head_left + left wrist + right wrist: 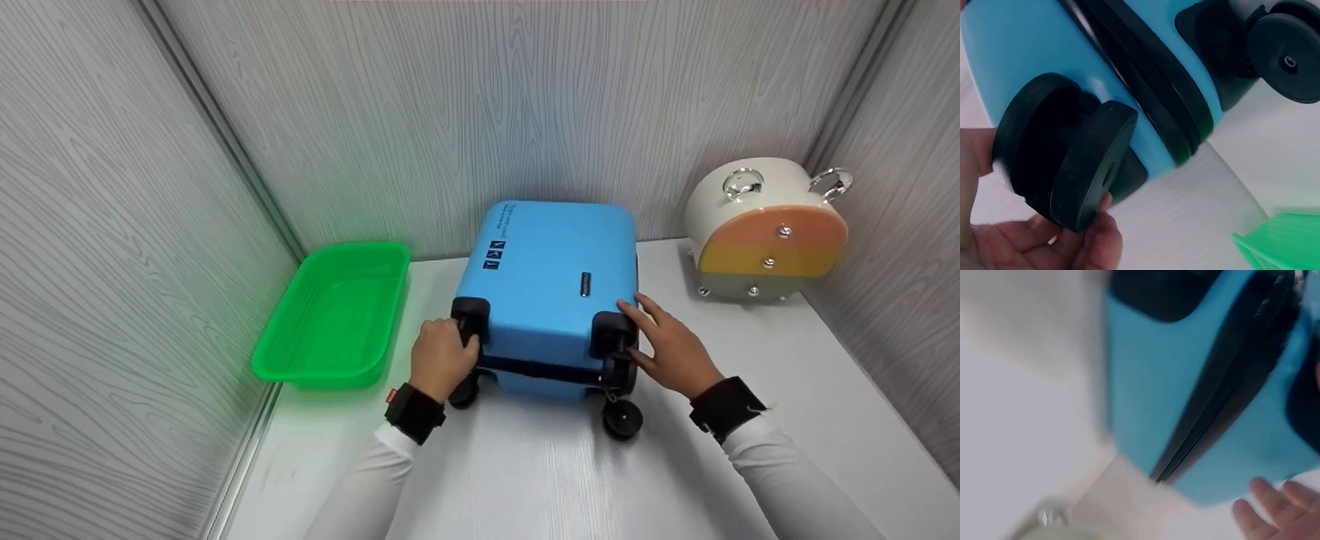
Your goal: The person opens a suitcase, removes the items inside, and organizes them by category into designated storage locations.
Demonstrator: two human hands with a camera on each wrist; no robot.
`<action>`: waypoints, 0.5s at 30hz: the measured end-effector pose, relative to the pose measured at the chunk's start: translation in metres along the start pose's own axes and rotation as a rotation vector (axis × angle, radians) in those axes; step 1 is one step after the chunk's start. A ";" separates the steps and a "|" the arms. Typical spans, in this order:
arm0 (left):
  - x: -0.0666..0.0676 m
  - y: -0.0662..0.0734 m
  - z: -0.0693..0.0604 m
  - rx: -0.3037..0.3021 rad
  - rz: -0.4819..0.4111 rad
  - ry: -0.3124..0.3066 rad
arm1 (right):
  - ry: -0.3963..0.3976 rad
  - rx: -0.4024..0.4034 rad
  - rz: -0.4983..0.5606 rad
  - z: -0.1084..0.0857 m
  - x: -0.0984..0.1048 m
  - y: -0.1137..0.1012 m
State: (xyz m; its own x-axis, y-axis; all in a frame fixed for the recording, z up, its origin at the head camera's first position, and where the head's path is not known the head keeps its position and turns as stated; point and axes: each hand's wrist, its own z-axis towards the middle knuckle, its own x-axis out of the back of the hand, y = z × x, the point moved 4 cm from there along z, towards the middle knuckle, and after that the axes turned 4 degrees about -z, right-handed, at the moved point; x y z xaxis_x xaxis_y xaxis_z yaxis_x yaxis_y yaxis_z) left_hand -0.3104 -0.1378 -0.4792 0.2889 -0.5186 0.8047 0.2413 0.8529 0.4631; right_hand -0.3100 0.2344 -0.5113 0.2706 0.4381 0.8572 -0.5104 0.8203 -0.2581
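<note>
Suitcase [547,240], blue, lies on the white table [525,487] with its broad face up, its far end by the back wall [450,97] and its wheeled end towards the person. From where I stand, the left hand [442,356] is curled round the upper left wheel [1092,169], a black double one, thumb on one side and fingers on the other. Right hand [675,349] is at the opposite near corner, its fingers spread and fairly straight beside the upper right wheel's black housing [611,334]; I cannot tell how firmly, if at all, they press. A black zip band [544,367] runs across the wheeled end, and a lower wheel [622,420] sticks out below it on the right. Both wrists wear black bands [415,412], next to white sleeves [367,480]. Left of the suitcase, well apart from it, sits a green basket [319,375]. Off to the right stands a rounded white box [750,255], its front striped orange, yellow and grey, with silvery knobs and two shiny ears on top.
</note>
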 end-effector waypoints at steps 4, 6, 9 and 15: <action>-0.001 0.014 -0.007 -0.028 0.050 0.000 | 0.080 -0.005 -0.049 0.001 0.000 0.016; -0.001 0.019 -0.010 -0.027 0.050 -0.015 | 0.119 -0.015 -0.055 -0.004 0.000 0.023; -0.001 0.022 -0.009 -0.018 0.008 -0.068 | 0.170 -0.032 -0.036 -0.012 -0.003 0.030; -0.002 0.017 0.015 -0.061 -0.186 -0.232 | 0.266 -0.131 0.004 -0.036 -0.015 0.030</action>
State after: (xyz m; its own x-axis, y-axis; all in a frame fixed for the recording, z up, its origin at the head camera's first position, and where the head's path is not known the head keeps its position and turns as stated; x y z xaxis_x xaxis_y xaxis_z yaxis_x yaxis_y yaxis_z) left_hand -0.3212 -0.1215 -0.4672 0.0169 -0.6320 0.7748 0.3274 0.7357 0.5930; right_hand -0.3000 0.2655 -0.5474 0.4821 0.5078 0.7139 -0.4070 0.8514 -0.3307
